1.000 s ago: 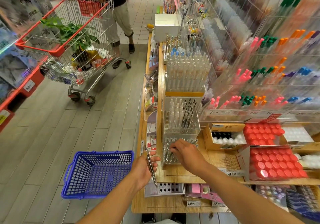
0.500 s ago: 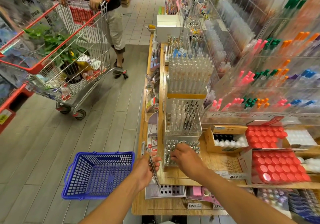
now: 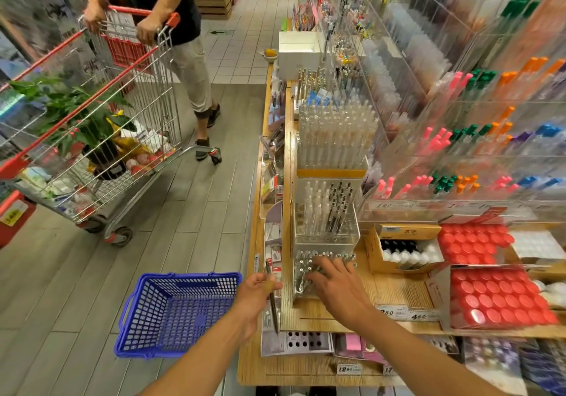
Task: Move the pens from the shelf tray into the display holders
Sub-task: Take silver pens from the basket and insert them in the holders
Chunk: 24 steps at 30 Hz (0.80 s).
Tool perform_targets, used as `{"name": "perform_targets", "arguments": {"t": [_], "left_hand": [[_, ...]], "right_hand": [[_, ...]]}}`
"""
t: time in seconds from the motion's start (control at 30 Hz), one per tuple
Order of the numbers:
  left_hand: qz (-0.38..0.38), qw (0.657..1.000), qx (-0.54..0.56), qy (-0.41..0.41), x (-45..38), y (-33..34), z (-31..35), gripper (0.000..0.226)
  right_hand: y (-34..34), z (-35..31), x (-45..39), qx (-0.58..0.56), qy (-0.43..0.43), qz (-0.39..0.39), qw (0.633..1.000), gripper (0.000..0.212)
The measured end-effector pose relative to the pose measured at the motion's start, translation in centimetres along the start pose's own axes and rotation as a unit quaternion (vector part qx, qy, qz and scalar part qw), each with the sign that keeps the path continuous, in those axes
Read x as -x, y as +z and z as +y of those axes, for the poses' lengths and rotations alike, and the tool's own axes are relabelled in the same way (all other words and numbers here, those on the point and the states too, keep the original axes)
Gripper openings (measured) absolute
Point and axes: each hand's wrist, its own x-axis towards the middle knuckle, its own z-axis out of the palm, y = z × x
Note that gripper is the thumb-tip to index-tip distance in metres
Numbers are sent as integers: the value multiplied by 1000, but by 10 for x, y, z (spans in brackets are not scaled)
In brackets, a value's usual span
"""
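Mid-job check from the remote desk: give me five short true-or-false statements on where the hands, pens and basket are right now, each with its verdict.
1. The left hand holds a pen. True.
2. The right hand rests on the red-capped jars. False: its fingers are spread over the clear pen holder.
3. The blue basket sits on the floor. True.
4. The blue basket is full of pens. False: it looks empty.
5. A person pushes a shopping cart holding a potted plant. True.
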Motion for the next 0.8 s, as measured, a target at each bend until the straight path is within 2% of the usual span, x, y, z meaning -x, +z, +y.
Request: {"name": "perform_targets", "arguments": {"t": [0.13,0.2,0.37,0.53,0.8], "left_hand": [[30,997,-37,57,0,1,-2,13],[36,993,-53,98,-1,3,-3,6],[37,983,-79,159,-2,13,-2,9],[34,973,-122,191,-4,20,-6,13],[37,961,-177,208,-9,26,-15,17]], "right_hand": [[-5,9,10,-34,26,19,999,50],[-9,17,17,-67,52,28,996,42],[-6,35,33,-160,120,55,978,26],[-2,41,41,-232,157,41,959,17],[0,47,43,-255,142,56,955,16]]}}
